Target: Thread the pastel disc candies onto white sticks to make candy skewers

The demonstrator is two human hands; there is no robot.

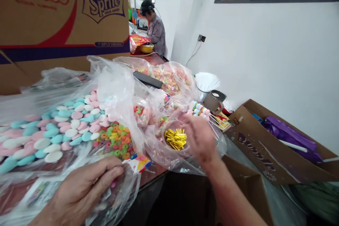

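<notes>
My left hand (87,185) is at the lower left, thumb and forefinger pinched on a small plastic bag with a colourful printed top (139,163). Part of that bag is hidden by the fingers. At the centre, my right hand (202,139) is beside a clear round tub (164,127) of gold twist ties (175,139). Motion blurs its fingers, so their grip does not show. Behind my left hand lie ring-shaped gummies (116,137) and a heap of pink, white and blue candies (71,123) on clear plastic.
Skewered candies on sticks (197,109) lie behind my right hand, near a grey mug (214,100). A large carton (63,17) rises at the back left. An open box (254,148) stands right. Another person (157,31) works at the table's far end.
</notes>
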